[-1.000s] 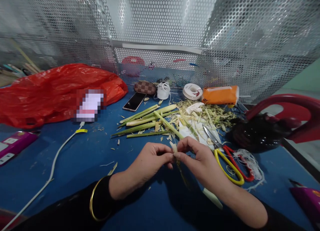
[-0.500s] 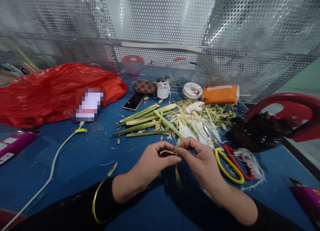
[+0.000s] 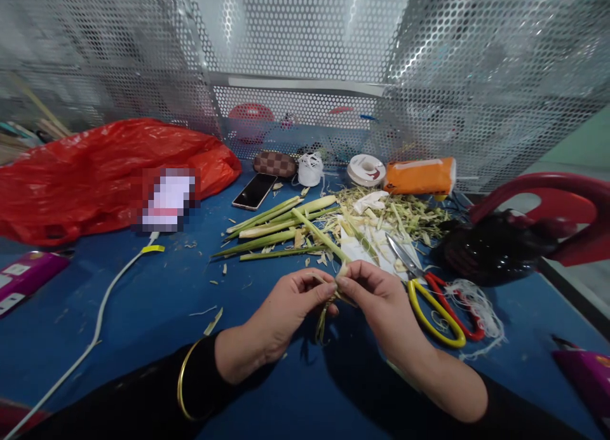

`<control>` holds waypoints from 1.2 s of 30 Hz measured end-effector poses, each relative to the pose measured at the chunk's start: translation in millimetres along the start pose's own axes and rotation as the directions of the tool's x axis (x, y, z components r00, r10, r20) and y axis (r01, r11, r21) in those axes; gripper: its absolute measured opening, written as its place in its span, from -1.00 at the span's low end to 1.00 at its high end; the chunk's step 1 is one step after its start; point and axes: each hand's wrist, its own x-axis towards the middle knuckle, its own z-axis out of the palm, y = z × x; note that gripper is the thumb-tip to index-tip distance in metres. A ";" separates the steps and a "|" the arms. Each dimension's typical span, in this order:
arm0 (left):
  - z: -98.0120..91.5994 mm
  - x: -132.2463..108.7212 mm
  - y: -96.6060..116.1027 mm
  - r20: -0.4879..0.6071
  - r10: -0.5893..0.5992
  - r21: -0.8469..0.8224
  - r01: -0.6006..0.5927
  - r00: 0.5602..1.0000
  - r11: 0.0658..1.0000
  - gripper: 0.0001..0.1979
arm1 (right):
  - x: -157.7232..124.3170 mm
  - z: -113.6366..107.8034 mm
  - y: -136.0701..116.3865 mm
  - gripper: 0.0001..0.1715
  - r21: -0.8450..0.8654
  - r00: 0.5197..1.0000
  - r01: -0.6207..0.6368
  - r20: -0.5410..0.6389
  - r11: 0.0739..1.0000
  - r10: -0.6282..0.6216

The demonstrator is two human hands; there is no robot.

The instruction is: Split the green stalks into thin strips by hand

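Observation:
Over the near part of the table, my left hand and my right hand meet, fingertips almost touching. A bundle of thin plant strips hangs from my left hand, pinched between thumb and fingers. My right thumb and fingers close on the pale base of the same plant piece. From just behind my right fingertips a long green stalk runs up and left; whether it joins the held piece I cannot tell. More green stalks lie beyond my hands. Scissors with one yellow and one red handle lie beside my right hand.
A heap of plant scraps and white paper lie beyond my right hand. Tangled white string touches the scissors. Behind stand a ribbon spool and orange packet. Phones, a charging cable and a red plastic bag occupy the left.
My left thumb has drawn back and bent, and the left fingers now curl under the strips. The hanging strips have shifted left. My right hand has barely moved.

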 end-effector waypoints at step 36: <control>-1.9 2.6 5.2 -0.153 0.140 -0.010 -0.143 0.978 0.990 -0.78 | -2.0 -3.2 0.6 -0.90 -0.383 0.934 0.335 0.016 0.861 -0.356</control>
